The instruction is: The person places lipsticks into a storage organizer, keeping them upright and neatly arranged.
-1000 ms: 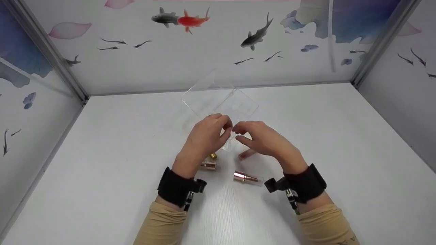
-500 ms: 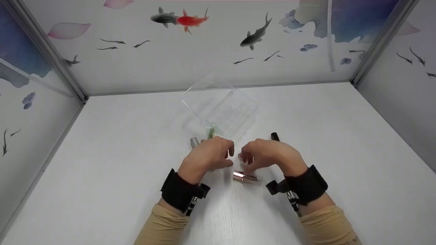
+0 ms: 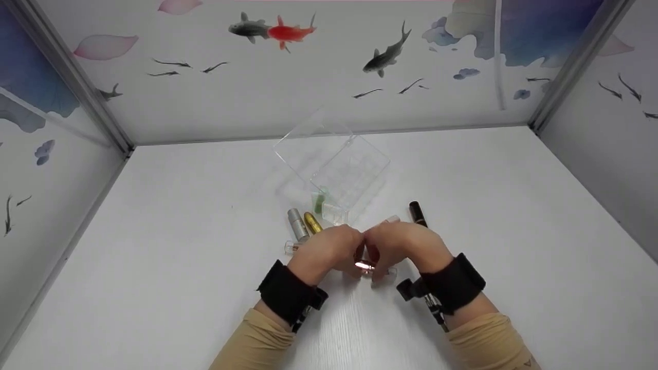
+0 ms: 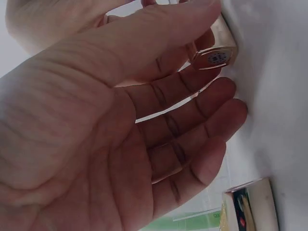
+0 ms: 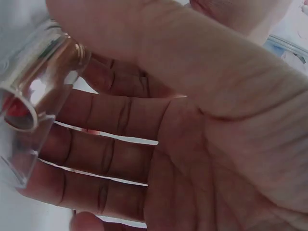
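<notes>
A lipstick (image 3: pixel 365 266) with a shiny rose-gold base and a clear cap lies across between my two hands, close over the table. My left hand (image 3: pixel 331 249) pinches its base end (image 4: pixel 216 57) between thumb and index finger, the other fingers loosely bent. At the clear-cap end, my right hand (image 3: pixel 398 244) holds the lipstick (image 5: pixel 48 72) with thumb and fingers; a bit of red shows inside the cap. The hands meet at the fingertips in the head view and cover much of the lipstick.
Beyond the left hand lie a silver tube (image 3: pixel 297 223), a gold tube (image 3: pixel 311 222) and another clear-capped lipstick (image 3: pixel 291 247). A black tube (image 3: pixel 417 213) lies past the right hand. Farther back are a green item (image 3: pixel 320 201) and an open clear box (image 3: pixel 378 151).
Both hands have come back from near the clear box toward me and closed together on the lipstick. The silver, gold and black tubes have come into sight.
</notes>
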The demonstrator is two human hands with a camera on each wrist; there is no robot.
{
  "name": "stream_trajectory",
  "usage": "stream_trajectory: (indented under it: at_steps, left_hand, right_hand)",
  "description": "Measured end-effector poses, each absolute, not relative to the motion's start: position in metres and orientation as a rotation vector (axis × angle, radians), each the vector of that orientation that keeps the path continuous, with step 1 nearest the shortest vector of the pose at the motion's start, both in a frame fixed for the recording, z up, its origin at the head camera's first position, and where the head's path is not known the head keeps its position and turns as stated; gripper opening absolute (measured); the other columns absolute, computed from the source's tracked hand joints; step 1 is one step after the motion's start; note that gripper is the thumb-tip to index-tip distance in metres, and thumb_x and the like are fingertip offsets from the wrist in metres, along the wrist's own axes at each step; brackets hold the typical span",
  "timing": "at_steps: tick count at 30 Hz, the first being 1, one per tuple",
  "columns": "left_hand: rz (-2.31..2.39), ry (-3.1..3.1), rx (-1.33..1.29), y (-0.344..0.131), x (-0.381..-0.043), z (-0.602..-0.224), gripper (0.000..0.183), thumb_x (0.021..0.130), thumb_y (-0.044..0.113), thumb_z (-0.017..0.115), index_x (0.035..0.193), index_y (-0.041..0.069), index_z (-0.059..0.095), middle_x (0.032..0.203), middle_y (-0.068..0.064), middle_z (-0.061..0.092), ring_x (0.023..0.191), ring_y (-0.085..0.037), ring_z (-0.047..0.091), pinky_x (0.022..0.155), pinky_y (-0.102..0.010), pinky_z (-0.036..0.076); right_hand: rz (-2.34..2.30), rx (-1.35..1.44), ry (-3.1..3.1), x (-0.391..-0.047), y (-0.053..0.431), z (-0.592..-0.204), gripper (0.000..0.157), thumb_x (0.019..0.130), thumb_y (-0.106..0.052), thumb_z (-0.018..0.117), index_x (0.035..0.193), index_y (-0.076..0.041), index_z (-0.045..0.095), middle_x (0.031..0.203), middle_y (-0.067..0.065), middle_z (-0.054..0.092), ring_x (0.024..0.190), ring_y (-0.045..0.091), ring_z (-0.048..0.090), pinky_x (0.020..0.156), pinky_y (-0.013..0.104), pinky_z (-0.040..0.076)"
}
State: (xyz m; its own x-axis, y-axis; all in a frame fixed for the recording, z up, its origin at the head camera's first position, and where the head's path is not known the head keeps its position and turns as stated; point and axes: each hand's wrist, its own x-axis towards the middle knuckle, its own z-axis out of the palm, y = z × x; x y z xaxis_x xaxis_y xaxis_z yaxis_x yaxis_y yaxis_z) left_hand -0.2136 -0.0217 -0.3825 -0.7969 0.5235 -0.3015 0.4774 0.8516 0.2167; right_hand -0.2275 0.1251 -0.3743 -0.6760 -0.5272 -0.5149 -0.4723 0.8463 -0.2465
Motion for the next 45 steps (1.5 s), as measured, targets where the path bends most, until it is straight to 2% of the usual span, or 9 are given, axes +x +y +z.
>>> stream_trajectory:
  at_steps: [7, 13, 21, 24, 27, 30, 34, 41, 45]
  left_hand:
    - [0.190, 2.709, 0.813, -0.025, -0.212, -0.384, 0.006, 0.085, 0.010, 0.071, 0.086, 0.011, 0.065, 0.086, -0.003, 0.069, 0.075, -0.014, 0.053, 0.072, -0.030, 0.051]
    - [0.219, 2.708, 0.816, -0.026, -0.210, -0.380, 0.003, 0.088, 0.011, 0.068, 0.091, 0.009, 0.067, 0.093, -0.006, 0.071, 0.081, -0.015, 0.058, 0.081, -0.033, 0.055]
    - [0.370, 2.729, 0.893, -0.032, -0.216, -0.368, 0.016, 0.086, 0.018, 0.077, 0.095, 0.006, 0.071, 0.083, -0.002, 0.066, 0.074, -0.012, 0.051, 0.068, -0.024, 0.044]
    - [0.451, 2.764, 0.935, -0.036, -0.218, -0.365, 0.016, 0.086, 0.016, 0.078, 0.097, 0.006, 0.071, 0.085, -0.003, 0.069, 0.076, -0.012, 0.053, 0.069, -0.024, 0.044]
    - [0.532, 2.795, 0.989, -0.037, -0.221, -0.362, 0.016, 0.088, 0.017, 0.076, 0.100, 0.007, 0.072, 0.092, -0.003, 0.074, 0.081, -0.013, 0.062, 0.073, -0.025, 0.049]
    - [0.625, 2.834, 1.016, -0.038, -0.223, -0.360, 0.015, 0.090, 0.016, 0.074, 0.102, 0.008, 0.072, 0.098, -0.003, 0.076, 0.089, -0.016, 0.069, 0.079, -0.029, 0.054]
    - [0.709, 2.908, 1.001, -0.038, -0.226, -0.360, 0.015, 0.090, 0.018, 0.074, 0.103, 0.010, 0.072, 0.101, -0.004, 0.076, 0.094, -0.019, 0.070, 0.083, -0.033, 0.056]
    - [0.830, 3.041, 0.931, -0.044, -0.228, -0.357, 0.019, 0.090, 0.022, 0.075, 0.104, 0.011, 0.070, 0.101, -0.003, 0.075, 0.095, -0.019, 0.070, 0.083, -0.034, 0.056]
    - [0.831, 3.155, 0.948, -0.047, -0.231, -0.356, 0.018, 0.088, 0.022, 0.076, 0.103, 0.012, 0.071, 0.097, 0.000, 0.076, 0.092, -0.019, 0.070, 0.083, -0.035, 0.055]
  right_hand:
    - [-0.122, -0.727, 2.423, -0.229, 0.125, -0.377, 0.020, 0.069, -0.007, 0.080, 0.079, -0.015, 0.066, 0.061, -0.010, 0.053, 0.065, 0.008, 0.045, 0.058, 0.021, 0.038]
    - [-0.099, -0.784, 2.440, -0.230, 0.127, -0.376, 0.013, 0.079, -0.009, 0.075, 0.079, -0.014, 0.063, 0.062, -0.010, 0.049, 0.064, 0.008, 0.042, 0.059, 0.022, 0.035]
    - [-0.269, -0.863, 2.513, -0.234, 0.142, -0.364, 0.014, 0.079, -0.006, 0.073, 0.077, -0.012, 0.061, 0.070, -0.005, 0.057, 0.060, 0.007, 0.051, 0.057, 0.020, 0.040]
    - [-0.391, -0.899, 2.537, -0.237, 0.150, -0.360, 0.009, 0.081, -0.007, 0.074, 0.083, -0.010, 0.066, 0.078, -0.002, 0.065, 0.064, 0.007, 0.056, 0.061, 0.021, 0.044]
    - [-0.492, -0.940, 2.577, -0.240, 0.155, -0.357, 0.011, 0.082, -0.009, 0.077, 0.089, -0.008, 0.070, 0.085, 0.002, 0.069, 0.072, 0.010, 0.059, 0.068, 0.024, 0.048]
    - [-0.613, -0.975, 2.623, -0.243, 0.157, -0.355, 0.013, 0.083, -0.013, 0.080, 0.090, -0.008, 0.071, 0.086, 0.001, 0.071, 0.078, 0.011, 0.061, 0.072, 0.027, 0.050]
    - [-0.764, -0.988, 2.692, -0.245, 0.158, -0.354, 0.019, 0.080, -0.022, 0.083, 0.089, -0.011, 0.071, 0.084, -0.001, 0.070, 0.079, 0.012, 0.061, 0.074, 0.027, 0.050]
    - [-0.889, -0.966, 2.797, -0.247, 0.155, -0.349, 0.012, 0.086, -0.009, 0.077, 0.096, -0.007, 0.072, 0.092, 0.005, 0.071, 0.088, 0.019, 0.066, 0.080, 0.034, 0.052]
    - [-0.978, -0.926, 2.833, -0.249, 0.154, -0.350, 0.017, 0.087, -0.013, 0.077, 0.102, -0.006, 0.072, 0.096, 0.007, 0.071, 0.089, 0.021, 0.067, 0.079, 0.035, 0.054]
